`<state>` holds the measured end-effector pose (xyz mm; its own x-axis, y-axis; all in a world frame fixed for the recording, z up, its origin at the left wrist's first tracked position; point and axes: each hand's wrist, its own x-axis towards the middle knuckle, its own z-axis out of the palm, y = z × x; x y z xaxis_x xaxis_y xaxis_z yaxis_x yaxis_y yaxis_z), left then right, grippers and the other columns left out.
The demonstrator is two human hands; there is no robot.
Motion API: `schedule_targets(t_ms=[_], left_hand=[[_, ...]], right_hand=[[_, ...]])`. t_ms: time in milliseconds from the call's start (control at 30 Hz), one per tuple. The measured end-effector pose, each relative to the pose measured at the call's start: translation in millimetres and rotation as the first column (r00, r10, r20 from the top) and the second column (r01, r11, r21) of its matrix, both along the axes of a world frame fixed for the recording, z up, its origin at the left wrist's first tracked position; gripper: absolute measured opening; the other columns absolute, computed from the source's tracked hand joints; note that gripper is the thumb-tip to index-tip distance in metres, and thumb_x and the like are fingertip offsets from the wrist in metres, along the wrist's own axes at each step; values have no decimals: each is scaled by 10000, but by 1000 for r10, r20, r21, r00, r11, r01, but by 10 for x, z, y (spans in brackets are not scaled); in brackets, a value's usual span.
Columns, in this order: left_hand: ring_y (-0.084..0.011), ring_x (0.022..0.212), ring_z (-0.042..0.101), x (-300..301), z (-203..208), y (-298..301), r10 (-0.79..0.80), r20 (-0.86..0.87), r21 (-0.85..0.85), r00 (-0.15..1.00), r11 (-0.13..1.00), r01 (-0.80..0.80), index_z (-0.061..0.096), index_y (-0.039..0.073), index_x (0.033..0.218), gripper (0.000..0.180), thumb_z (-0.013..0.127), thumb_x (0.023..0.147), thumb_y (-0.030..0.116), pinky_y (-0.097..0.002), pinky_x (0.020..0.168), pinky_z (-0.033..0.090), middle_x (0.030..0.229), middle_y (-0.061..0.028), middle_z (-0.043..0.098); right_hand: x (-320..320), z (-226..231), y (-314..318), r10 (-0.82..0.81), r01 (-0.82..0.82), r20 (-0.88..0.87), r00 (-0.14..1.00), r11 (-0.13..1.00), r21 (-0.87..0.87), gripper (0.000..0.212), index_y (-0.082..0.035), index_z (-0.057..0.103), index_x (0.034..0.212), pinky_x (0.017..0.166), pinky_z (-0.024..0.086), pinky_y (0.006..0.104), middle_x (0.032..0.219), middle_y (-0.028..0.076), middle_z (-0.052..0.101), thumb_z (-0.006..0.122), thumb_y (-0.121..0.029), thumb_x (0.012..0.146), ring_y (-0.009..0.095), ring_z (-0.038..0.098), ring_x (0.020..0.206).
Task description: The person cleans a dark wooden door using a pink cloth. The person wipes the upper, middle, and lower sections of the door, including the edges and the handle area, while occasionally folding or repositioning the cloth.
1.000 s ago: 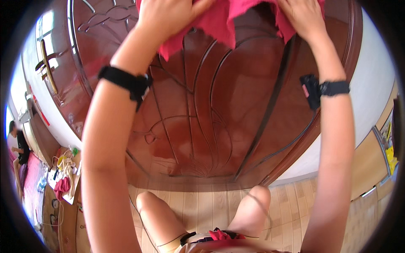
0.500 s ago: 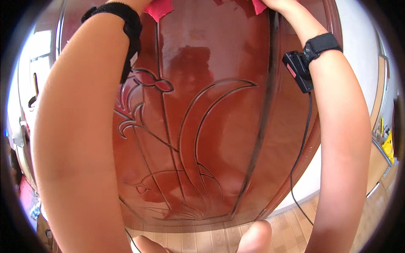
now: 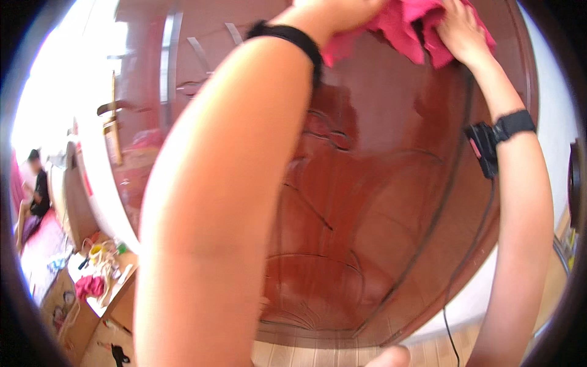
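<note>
A crumpled pink cloth (image 3: 408, 33) lies against a glossy red-brown carved door (image 3: 391, 196), near the top of the view. My right hand (image 3: 461, 30) holds the cloth's right part, its fingers bent over it and pressed to the panel. At the cloth's left side is my left hand (image 3: 342, 13), closed on it; the upper edge of the picture cuts off part of this hand. Curved plant-like grooves show in the door below the cloth. A black strap circles each wrist, and the right one carries a small black device (image 3: 483, 150) with a cable.
White wall borders the door on the right. Light wooden flooring (image 3: 299, 355) and a bare knee (image 3: 391, 356) appear at the bottom. To the left stands a cluttered small table (image 3: 101, 269); farther back, a person in dark clothes (image 3: 41, 192) sits on a pink surface.
The view has turned leftward, bringing the cluttered table and seated person into sight. My hands and the cloth now show more fully, closer together and farther right in the picture.
</note>
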<state>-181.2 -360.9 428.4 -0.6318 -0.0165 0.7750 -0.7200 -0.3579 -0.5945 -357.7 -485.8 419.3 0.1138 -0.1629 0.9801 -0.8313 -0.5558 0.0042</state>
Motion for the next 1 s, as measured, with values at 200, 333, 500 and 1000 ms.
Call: schedule_targets(t_ms=[200,333,500,1000], left_hand=[[-276,1301,327,386,-86,773,53,-91,-90,994,994,-61,398,71,1329,518,400,896,355,-418,1091,201,1375,-132,401],[-279,1310,310,943,166,1387,122,-195,-156,973,976,-154,403,49,1321,501,389,898,318,-418,1092,197,1391,-128,380],[-298,1339,245,1515,131,1912,118,-351,-159,929,970,-183,362,28,1346,523,355,900,301,-405,1104,167,1418,-153,328],[-254,1358,215,2210,-152,2516,303,-561,-139,770,883,-449,278,86,1398,626,458,823,258,-391,1116,149,1479,-83,220]], right_hand=[[316,-144,1031,131,-141,-101,986,986,-91,565,-172,251,1395,1028,243,586,1426,238,228,442,-330,887,466,211,1305],[800,104,1587,155,-192,-169,973,953,-234,548,-273,277,1400,1014,220,620,1425,244,231,355,-501,908,480,193,1307],[1438,236,2035,246,-297,-223,944,925,-239,551,-303,252,1412,1040,71,642,1479,178,155,289,-529,911,439,79,1354],[2105,173,2579,349,-477,-437,829,849,-227,569,-284,236,1422,1058,18,612,1501,75,160,312,-515,908,363,65,1378]])
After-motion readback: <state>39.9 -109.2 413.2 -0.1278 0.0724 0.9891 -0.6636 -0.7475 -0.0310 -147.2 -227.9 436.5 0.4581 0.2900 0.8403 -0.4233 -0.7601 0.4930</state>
